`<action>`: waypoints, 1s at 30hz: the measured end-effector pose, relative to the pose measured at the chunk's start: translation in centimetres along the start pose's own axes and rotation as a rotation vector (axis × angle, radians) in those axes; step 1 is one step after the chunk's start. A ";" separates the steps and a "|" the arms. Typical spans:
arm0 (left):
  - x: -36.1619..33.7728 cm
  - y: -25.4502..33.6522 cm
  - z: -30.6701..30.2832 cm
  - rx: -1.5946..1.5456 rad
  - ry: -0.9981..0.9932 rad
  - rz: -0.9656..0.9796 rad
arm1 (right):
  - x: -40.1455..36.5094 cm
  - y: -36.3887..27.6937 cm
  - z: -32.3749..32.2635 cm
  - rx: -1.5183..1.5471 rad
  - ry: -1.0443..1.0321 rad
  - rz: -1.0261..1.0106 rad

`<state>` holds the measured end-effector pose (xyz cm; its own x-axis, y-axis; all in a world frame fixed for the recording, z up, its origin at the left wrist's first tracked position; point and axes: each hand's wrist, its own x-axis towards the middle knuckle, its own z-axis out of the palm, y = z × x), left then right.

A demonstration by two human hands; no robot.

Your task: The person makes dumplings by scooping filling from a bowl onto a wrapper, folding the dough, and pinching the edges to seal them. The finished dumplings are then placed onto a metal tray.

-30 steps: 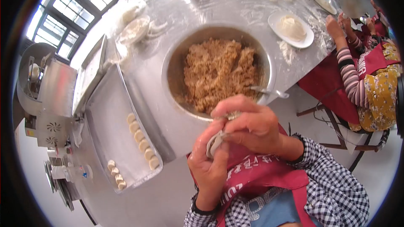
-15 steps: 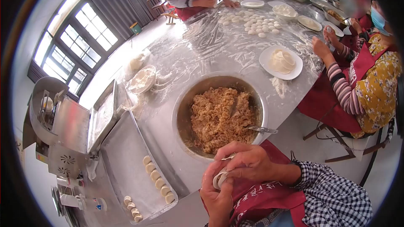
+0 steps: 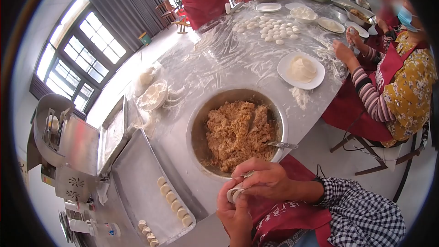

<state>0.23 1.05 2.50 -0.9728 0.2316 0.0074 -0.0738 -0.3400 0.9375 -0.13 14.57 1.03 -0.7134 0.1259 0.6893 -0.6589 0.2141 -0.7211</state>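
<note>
Head camera: two bare hands meet just beyond a red apron (image 3: 286,215), close to the near rim of a steel mixing bowl (image 3: 282,121). The left hand (image 3: 235,219) cradles a dumpling (image 3: 234,194), fingers curled behind it and thumb in front, closed but for its thickness. The right hand (image 3: 270,180) reaches across, fingers bent and nearly closed, its thumb and fingertips on the dumpling's upper edge. A small pale item shows between the right fingers; what it is cannot be told.

The two-handed hold appears to steady the soft wrapper from below while leaving its edge within reach of the fingertips. Nearness to the bowl probably keeps the reach short, and a metal utensil (image 3: 284,145) leans on the rim, its handle pointing outward, apparently for easy grasping.

Inside the bowl sits a large mound of brown, coarse filling (image 3: 238,128). To the left, a shallow metal tray (image 3: 137,169) carries a row of dumplings (image 3: 171,197) along its right side and a shorter line (image 3: 147,231) near its lower left corner, likely lined up to save space. A second tray (image 3: 109,130), whitened inside, sits beyond it.

A white plate (image 3: 282,74) bears stacked wrappers (image 3: 302,68), while a shallow bowl (image 3: 153,95) holds white flour. Pale dough discs (image 3: 279,31) spread over the floured table (image 3: 206,71), near a co-worker in a flowered top (image 3: 407,87).
</note>
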 end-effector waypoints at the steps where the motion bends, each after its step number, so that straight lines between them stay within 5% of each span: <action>1: 0.0 -0.2 -0.1 0.136 0.001 0.074 | 0.0 0.1 0.0 0.001 -0.006 -0.011; 5: -0.3 0.7 0.2 0.520 -0.002 0.169 | 0.1 0.1 -0.2 0.015 -0.025 -0.039; 9: -0.5 0.1 -0.3 0.515 -0.020 0.178 | -0.1 0.0 -0.5 -0.004 -0.055 -0.047; 14: -0.6 0.3 -0.6 0.183 -0.060 -0.064 | -0.1 -0.7 -0.5 0.086 -0.072 0.129; 24: -0.2 0.3 -0.5 0.177 -0.042 -0.151 | -0.6 -0.1 -0.5 0.126 -0.074 0.123; 30: 0.4 0.1 0.3 -0.237 -0.065 -0.194 | -0.4 0.2 -0.3 0.114 0.025 0.134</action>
<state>-0.08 1.38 2.74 -0.9201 0.3680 -0.1341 -0.3130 -0.4849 0.8166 0.06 14.83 0.63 -0.7915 0.1705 0.5869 -0.5820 0.0830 -0.8089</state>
